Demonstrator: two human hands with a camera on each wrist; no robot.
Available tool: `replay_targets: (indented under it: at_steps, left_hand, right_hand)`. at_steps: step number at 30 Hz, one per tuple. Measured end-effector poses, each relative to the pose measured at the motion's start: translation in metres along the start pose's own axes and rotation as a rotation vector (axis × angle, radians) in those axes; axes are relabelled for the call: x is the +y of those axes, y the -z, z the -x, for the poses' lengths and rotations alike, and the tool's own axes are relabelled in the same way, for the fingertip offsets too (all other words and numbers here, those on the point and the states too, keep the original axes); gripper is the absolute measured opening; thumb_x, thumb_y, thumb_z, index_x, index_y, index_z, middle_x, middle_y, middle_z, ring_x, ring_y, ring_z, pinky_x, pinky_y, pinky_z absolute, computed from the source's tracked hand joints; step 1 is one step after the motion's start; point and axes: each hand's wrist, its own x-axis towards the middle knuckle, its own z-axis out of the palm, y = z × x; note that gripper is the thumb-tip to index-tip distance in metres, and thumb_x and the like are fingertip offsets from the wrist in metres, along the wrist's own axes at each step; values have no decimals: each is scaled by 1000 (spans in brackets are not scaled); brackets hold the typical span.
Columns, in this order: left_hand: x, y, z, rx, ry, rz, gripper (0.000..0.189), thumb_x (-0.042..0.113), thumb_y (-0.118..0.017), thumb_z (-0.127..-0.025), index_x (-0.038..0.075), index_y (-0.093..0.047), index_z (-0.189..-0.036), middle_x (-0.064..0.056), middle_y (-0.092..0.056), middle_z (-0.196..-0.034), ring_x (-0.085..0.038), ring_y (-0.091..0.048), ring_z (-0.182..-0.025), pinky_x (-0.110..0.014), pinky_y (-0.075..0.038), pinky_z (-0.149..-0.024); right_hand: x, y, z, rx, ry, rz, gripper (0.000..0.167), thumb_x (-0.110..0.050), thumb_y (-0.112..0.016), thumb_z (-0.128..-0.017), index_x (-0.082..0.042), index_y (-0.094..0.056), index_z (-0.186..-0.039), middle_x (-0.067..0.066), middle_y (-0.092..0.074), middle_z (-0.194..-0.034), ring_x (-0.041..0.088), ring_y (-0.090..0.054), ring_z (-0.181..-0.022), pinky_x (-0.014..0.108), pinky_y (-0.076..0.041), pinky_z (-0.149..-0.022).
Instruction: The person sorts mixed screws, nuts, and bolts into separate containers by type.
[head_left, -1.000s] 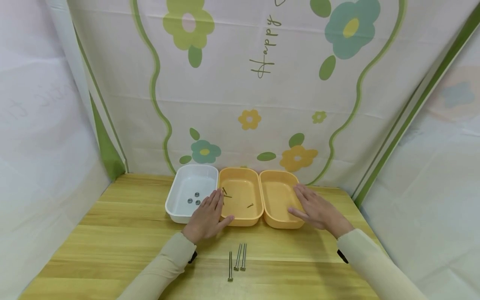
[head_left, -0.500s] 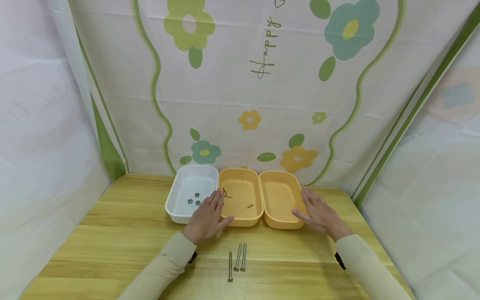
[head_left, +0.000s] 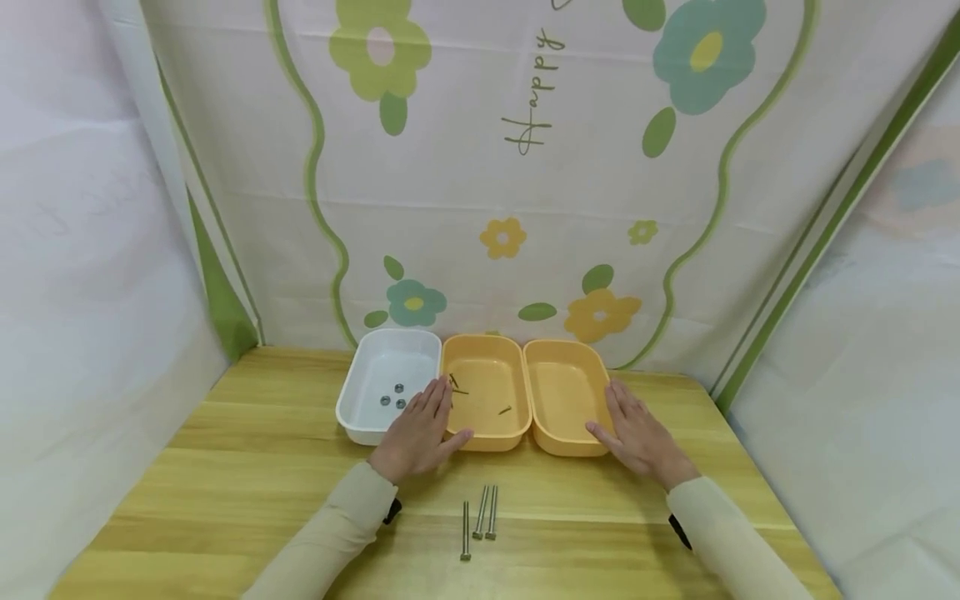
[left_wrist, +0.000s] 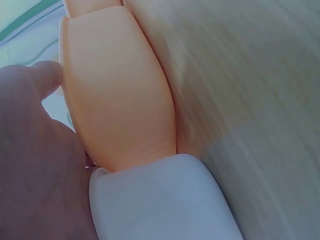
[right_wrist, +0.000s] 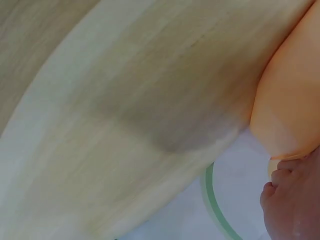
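In the head view three trays stand side by side: a white one (head_left: 405,357), a yellow middle one (head_left: 491,371) and a yellow right one (head_left: 566,383). My left hand (head_left: 415,432) lies with straight fingers over the adjoining rims of the white and middle trays, thumb at the middle tray's front rim. Extended fingers of my right hand (head_left: 639,433) rest along the right tray's outer rim, its thumb near the front corner. Metal nuts (head_left: 386,400) lie in the white tray. Several small screws (head_left: 505,410) lie in the middle tray, some partly hidden by my left fingers.
Three long bolts (head_left: 481,513) lie on the wooden table (head_left: 225,483) in front of the trays, between my forearms. A flower-printed cloth (head_left: 442,175) hangs right behind the trays, with white cloth at both sides.
My right hand has shifted slightly outward, from over the right tray's edge to its outer rim. The left hand stays in place. The head view has shifted a little.
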Motion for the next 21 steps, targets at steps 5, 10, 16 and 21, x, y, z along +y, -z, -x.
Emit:
replay_targets:
  at_steps: [5, 10, 16, 21]
  left_hand:
    - [1, 3, -1, -26, 11, 36, 91, 59, -44, -109, -10, -22, -164, -26, -15, -175, -41, -17, -164, -57, -23, -132]
    - [1, 9, 1, -40, -12, 29, 91, 60, -42, -109, -9, -19, -165, -25, -12, -176, -39, -15, -165, -55, -23, -133]
    - [4, 27, 10, -25, -91, 43, 88, 57, -46, -109, -4, -20, -166, -20, -16, -176, -36, -20, -165, -53, -25, -132]
    - [7, 42, 22, 10, -226, 20, 83, 54, -54, -107, 4, -26, -167, -14, -26, -175, -34, -34, -160, -51, -36, -127]
  right_hand:
    - [1, 1, 1, 8, 5, 15, 92, -58, -41, -110, 12, -16, -164, 32, -12, -174, 49, -15, -162, 67, -20, -128]
    - [1, 1, 0, 2, 1, 32, 92, -59, -39, -111, 11, -15, -164, 31, -13, -174, 48, -15, -162, 66, -20, -129]
    - [0, 2, 0, -13, 2, 38, 90, -58, -38, -111, 12, -15, -164, 31, -12, -174, 48, -14, -163, 66, -19, -129]
    - [0, 2, -1, -15, 7, 51, 90, -57, -38, -111, 12, -15, -164, 32, -12, -174, 48, -14, -163, 65, -20, -129]
